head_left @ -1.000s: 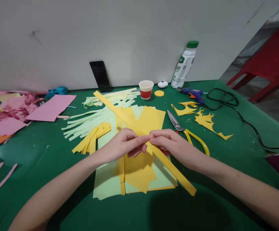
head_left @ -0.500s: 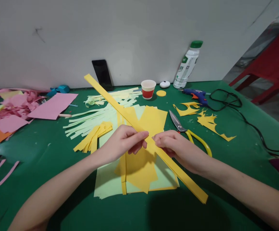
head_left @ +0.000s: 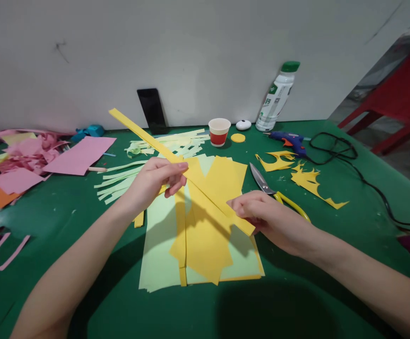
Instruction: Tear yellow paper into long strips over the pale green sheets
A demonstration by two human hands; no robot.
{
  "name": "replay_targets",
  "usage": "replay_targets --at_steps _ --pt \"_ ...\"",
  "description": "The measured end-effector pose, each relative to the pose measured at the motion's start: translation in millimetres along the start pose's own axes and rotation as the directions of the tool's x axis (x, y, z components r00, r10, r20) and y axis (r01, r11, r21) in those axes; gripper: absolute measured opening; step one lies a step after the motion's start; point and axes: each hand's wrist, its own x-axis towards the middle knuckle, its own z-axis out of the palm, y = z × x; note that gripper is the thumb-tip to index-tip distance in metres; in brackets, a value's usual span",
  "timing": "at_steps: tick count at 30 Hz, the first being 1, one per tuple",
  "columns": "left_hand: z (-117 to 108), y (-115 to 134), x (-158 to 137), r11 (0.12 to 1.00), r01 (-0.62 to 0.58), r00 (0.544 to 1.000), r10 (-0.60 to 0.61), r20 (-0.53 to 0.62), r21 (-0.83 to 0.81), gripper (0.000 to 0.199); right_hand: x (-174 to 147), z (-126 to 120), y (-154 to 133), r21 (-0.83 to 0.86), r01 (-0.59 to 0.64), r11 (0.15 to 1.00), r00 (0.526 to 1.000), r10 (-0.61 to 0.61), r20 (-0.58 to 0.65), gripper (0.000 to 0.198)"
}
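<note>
My left hand pinches a long yellow paper strip near its middle. The strip slants from upper left to lower right, raised over the paper pile. At its lower right end, my right hand has thumb and index finger pressed together against the strip's edge; the other fingers are partly hidden behind it. Underneath lie yellow paper sheets on pale green sheets, with a narrow yellow strip lengthwise on top. Scissors with yellow handles rest just beyond my right hand.
Fringed green paper lies left of the pile, and pink scraps farther left. At the back stand a phone, a paper cup and a bottle. A glue gun with its cord and yellow offcuts lie right.
My left hand has moved left and away, apart from my right hand, which stays nearly in place. The strip's lower end has drawn up and left to my right hand.
</note>
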Motion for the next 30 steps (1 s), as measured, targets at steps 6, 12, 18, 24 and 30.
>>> replay_targets --at_steps 6,12,18,24,30 --pt "-5.1 2.8 1.9 0.999 -0.007 0.998 0.004 -0.065 -0.051 0.042 -2.7 -3.3 -1.4 -0.006 0.037 0.999 0.999 -0.037 0.018 0.028" --pt "-5.0 6.9 -0.5 0.997 -0.029 0.994 0.021 -0.110 -0.067 0.043 -5.7 -8.0 -5.3 -0.067 0.091 0.994 0.996 -0.090 0.024 0.027" --pt "-16.9 6.5 6.7 0.971 -0.099 0.968 0.044 -0.247 -0.216 0.036 -10.3 -12.2 -13.0 -0.117 0.169 0.979 0.985 -0.165 0.041 0.025" --pt "11.5 1.2 3.7 0.895 -0.089 0.969 -0.022 -0.244 -0.436 0.037 -1.5 0.1 -8.4 -0.195 0.140 0.971 0.969 -0.175 -0.174 0.012" --pt "47.9 -3.7 -14.8 0.908 0.012 0.998 -0.040 -0.058 -0.418 0.036 0.7 10.7 4.7 -0.239 0.274 0.932 0.876 -0.344 -0.339 0.040"
